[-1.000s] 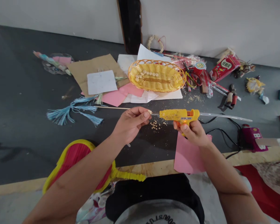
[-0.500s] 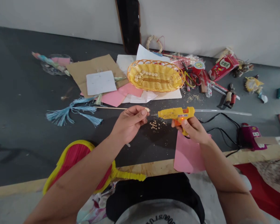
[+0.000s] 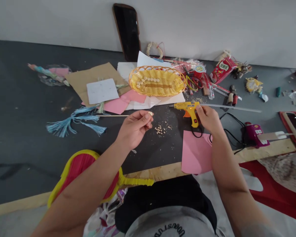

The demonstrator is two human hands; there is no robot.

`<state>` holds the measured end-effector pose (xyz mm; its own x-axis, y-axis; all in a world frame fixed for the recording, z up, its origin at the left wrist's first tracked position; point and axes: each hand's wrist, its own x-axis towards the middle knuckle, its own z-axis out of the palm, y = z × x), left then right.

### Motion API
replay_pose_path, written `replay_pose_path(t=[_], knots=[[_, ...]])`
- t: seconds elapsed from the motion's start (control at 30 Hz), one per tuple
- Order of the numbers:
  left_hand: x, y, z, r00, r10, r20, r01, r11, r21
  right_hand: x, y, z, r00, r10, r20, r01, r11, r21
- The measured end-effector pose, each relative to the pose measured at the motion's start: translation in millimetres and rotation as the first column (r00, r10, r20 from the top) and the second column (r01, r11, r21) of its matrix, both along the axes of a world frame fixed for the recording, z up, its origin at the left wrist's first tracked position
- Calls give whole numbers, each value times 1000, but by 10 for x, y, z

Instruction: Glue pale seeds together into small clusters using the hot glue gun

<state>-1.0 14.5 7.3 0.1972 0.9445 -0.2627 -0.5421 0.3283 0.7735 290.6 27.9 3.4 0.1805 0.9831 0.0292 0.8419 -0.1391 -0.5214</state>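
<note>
My left hand (image 3: 135, 126) is closed in a pinch around a thin wooden stick (image 3: 113, 115). A small cream-coloured piece (image 3: 150, 113) shows at the fingertips, by the stick's end. Farther right, my right hand (image 3: 208, 118) grips the back end of a yellow hot glue gun (image 3: 191, 110), away from its orange trigger. The gun's nozzle points left, and a long clear glue stick (image 3: 233, 108) runs out of its rear. Between the hands, several tiny pale pieces (image 3: 160, 129) lie scattered on the dark table.
A yellow wicker basket (image 3: 158, 87) with a row of small pieces sits on papers. Blue tassels (image 3: 64, 123) lie left. A red-and-yellow fan (image 3: 120, 180) lies at the front edge beside pink paper (image 3: 196, 154). A purple power socket (image 3: 256, 135) and pliers (image 3: 232, 97) are right.
My right hand has moved the glue gun up and right, away from the left hand, and shifted from its handle to its back end. The left hand still pinches the stick. The view has shifted.
</note>
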Motion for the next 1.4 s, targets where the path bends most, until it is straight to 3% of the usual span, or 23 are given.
replay_pose_path(t=[0.1, 0.2, 0.27, 0.33, 0.4, 0.47, 0.67, 0.93, 1.0, 1.07, 1.2, 1.27, 1.4], knots=[[-7, 13, -8, 1000, 26, -5, -26, 1000, 8, -10, -59, 150, 990, -32, 135, 32, 999, 5], [-10, 16, -9, 999, 33, -13, -33, 999, 8, -190, -153, 254, 986, 118, 115, -130, 987, 96], [-7, 13, -3, 999, 33, -19, -33, 999, 4, -389, -210, 265, 930, 360, 79, -368, 921, 129], [-2, 9, 6, 999, 40, -21, -40, 999, 4, -605, -244, 229, 824, 560, 92, -567, 816, 110], [3, 8, 12, 999, 49, -17, -48, 999, 7, -798, -246, 163, 735, 660, 155, -675, 734, 77], [5, 9, 12, 999, 51, -12, -51, 999, 12, -941, -221, 87, 688, 684, 242, -711, 702, 39], [6, 7, -4, 999, 37, -16, -37, 999, 26, -1111, -148, -60, 700, 653, 290, -683, 730, 6], [0, 1, -28, 999, 12, -42, -12, 1000, 8, -1098, -190, -48, 679, 666, 310, -688, 724, -48], [-1, 1, -32, 998, 3, -56, -3, 1000, -3, -1065, -180, -68, 699, 668, 257, -696, 718, 28], [-1, -2, -30, 997, -9, -72, 8, 1000, -20, -1022, -166, -87, 738, 660, 138, -674, 714, 190], [11, -20, -19, 991, -74, -116, 67, 996, -56, -963, -186, -70, 792, 604, -91, -484, 711, 510], [23, -36, -16, 985, -105, -135, 99, 994, -50, -965, -225, -38, 803, 585, -114, -430, 701, 569], [42, -67, -17, 975, -157, -158, 153, 987, -39, -998, -298, 18, 813, 581, -40, -446, 665, 599]])
